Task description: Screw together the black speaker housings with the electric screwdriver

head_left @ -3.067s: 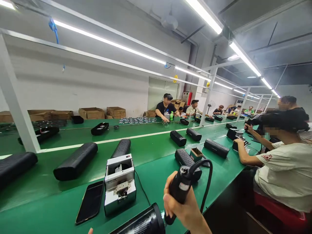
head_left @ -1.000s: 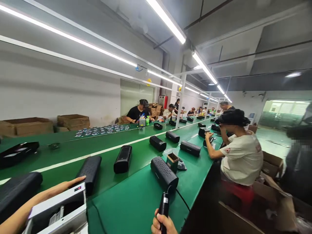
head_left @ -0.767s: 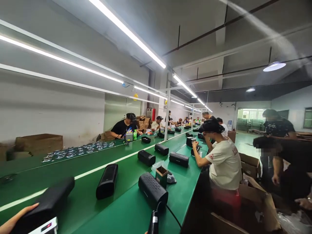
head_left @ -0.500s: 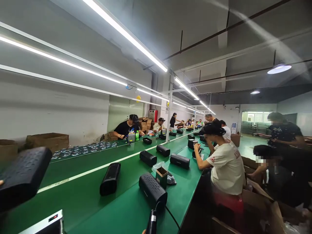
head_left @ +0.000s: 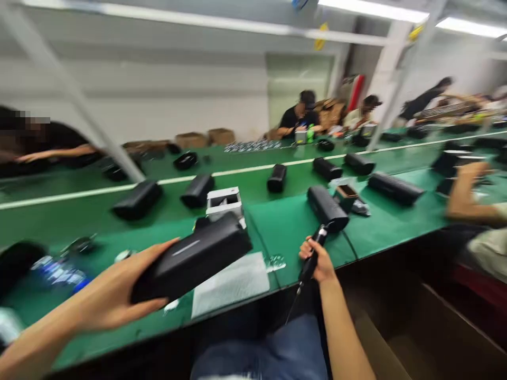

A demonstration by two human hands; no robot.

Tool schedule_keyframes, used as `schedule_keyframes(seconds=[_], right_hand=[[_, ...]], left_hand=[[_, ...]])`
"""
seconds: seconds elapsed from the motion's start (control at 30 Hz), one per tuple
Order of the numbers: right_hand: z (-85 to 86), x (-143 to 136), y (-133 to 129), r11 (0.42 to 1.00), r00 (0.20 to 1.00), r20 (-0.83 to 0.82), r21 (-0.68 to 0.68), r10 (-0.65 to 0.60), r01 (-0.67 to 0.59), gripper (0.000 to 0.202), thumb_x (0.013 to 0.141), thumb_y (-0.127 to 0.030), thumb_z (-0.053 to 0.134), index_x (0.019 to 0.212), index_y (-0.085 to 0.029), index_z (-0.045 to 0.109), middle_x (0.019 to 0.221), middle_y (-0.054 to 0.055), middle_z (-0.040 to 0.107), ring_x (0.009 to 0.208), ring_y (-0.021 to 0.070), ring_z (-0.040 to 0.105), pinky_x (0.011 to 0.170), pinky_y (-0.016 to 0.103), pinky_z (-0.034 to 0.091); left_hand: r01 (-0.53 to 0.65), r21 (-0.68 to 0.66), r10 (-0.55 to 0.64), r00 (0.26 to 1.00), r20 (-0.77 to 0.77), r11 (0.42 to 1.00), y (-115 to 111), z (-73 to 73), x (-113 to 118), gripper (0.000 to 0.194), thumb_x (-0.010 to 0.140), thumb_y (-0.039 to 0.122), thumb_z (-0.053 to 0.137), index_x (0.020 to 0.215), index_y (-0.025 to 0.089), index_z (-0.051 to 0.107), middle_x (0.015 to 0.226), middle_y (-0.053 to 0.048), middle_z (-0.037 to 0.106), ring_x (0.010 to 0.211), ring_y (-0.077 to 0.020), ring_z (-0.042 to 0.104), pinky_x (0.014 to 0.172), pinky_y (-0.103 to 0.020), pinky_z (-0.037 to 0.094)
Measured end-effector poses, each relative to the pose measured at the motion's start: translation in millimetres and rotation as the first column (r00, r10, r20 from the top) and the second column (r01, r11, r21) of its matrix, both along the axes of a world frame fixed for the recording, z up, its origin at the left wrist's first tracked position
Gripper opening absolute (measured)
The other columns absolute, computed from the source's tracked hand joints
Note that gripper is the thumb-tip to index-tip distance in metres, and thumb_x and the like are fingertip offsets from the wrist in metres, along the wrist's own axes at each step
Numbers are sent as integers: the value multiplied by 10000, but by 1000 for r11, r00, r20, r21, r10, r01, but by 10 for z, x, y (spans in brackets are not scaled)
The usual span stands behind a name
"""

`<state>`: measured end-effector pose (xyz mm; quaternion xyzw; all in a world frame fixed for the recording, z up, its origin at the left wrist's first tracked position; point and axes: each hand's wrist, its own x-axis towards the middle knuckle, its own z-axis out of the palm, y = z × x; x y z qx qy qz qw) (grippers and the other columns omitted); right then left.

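My left hand (head_left: 119,285) grips one end of a black, box-shaped portable speaker (head_left: 194,256), fingers over the top and thumb below. It is held tilted above a white foam sheet (head_left: 233,285) at the bench edge. Closed round a black electric screwdriver (head_left: 311,258), my right hand (head_left: 320,261) holds it over the front edge, its thin bit pointing down and its cord at the top. Just beyond the screwdriver lies another black speaker (head_left: 328,208). An open white box (head_left: 224,203) stands behind the held speaker.
More black speakers (head_left: 137,199) stand along the green bench (head_left: 273,224). A blue-capped plastic bottle (head_left: 63,274) lies at left. A small brown-green box (head_left: 344,195) stands at right. Co-workers (head_left: 299,116) sit across the bench, and another's arm (head_left: 469,190) is at right.
The view has swung left and down. The speaker at the far left edge is now in front of me, in my left hand. My right hand and the screwdriver have come fully into view.
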<state>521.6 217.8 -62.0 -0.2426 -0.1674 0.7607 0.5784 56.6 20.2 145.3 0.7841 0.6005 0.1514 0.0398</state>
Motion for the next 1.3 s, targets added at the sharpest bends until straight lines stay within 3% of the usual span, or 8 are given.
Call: schedule_keyframes(seconds=[0.17, 0.37, 0.53, 0.67, 0.8, 0.97, 1.1, 1.3], right_hand=[[-4, 69, 39, 997, 997, 47, 47, 58, -60, 227, 1055, -309, 854, 1073, -187, 664, 784, -92, 470, 615, 85, 443, 588, 214, 464], [75, 98, -67, 991, 993, 107, 112, 55, -67, 504, 781, -332, 1043, 1055, -235, 631, 757, -118, 376, 608, 71, 385, 594, 196, 420], [302, 68, -191, 989, 990, 129, 133, 53, -70, 498, 721, -386, 1051, 979, -224, 658, 711, -120, 373, 570, 56, 277, 532, 164, 373], [908, 138, -354, 973, 990, 143, 228, 1, -34, 423, 728, -322, 1023, 974, -217, 695, 709, -118, 353, 552, 53, 226, 494, 151, 380], [1943, 63, -500, 854, 953, 222, 516, -205, 64, 324, 676, -203, 956, 921, -239, 747, 625, -119, 338, 469, 68, 190, 377, 209, 308], [2801, -834, -475, 566, 793, 144, 775, -593, 282, 252, 686, -131, 824, 856, -305, 761, 568, -95, 475, 445, 117, 355, 385, 263, 398], [2759, -1792, -192, 414, 805, 25, 867, -593, 278, 219, 765, -145, 805, 907, -292, 726, 550, -123, 571, 378, 129, 458, 356, 259, 448], [2487, -2550, 37, 390, 819, 169, 918, -548, 72, 176, 867, -199, 807, 924, -263, 654, 578, -132, 588, 390, 112, 541, 406, 254, 503]], left_hand=[[69, -177, -85, 993, -85, 982, 21, -359, 423, 961, 931, 391, 822, 1792, 192, 443, 1771, -175, 623, 1557, -427, 663, 1325, -483, 498], [118, -84, -131, 976, -176, 989, 369, -663, 697, 931, 927, 317, 851, 1767, 168, 479, 1739, -225, 623, 1536, -462, 653, 1342, -560, 475], [36, -58, -43, 991, -126, 998, 244, -904, 762, 978, 893, 208, 909, 1778, 202, 493, 1795, -214, 573, 1625, -471, 562, 1402, -618, 399], [55, -12, -54, 994, 92, 998, -38, -1115, 757, 1029, 877, 183, 996, 1777, 375, 534, 1834, -120, 550, 1700, -464, 481, 1442, -661, 372], [35, 94, -63, 950, 307, 995, -216, -1430, 669, 1101, 903, 190, 1017, 1806, 449, 443, 1867, -136, 454, 1730, -472, 414, 1408, -736, 421], [-11, -38, 32, 798, 601, 999, -165, -1801, 625, 1579, 813, 193, 1087, 1901, 446, -30, 1845, -184, 432, 1687, -456, 519, 1387, -688, 483], [-4, -61, 45, 735, 677, 998, -98, -1912, 650, 1589, 809, 183, 1086, 1890, 483, -40, 1789, -154, 493, 1643, -447, 570, 1371, -694, 500], [1, -85, 62, 676, 734, 996, -100, -1938, 677, 1563, 786, 109, 1059, 1875, 484, 1, 1807, -145, 471, 1679, -440, 525, 1384, -688, 492]])
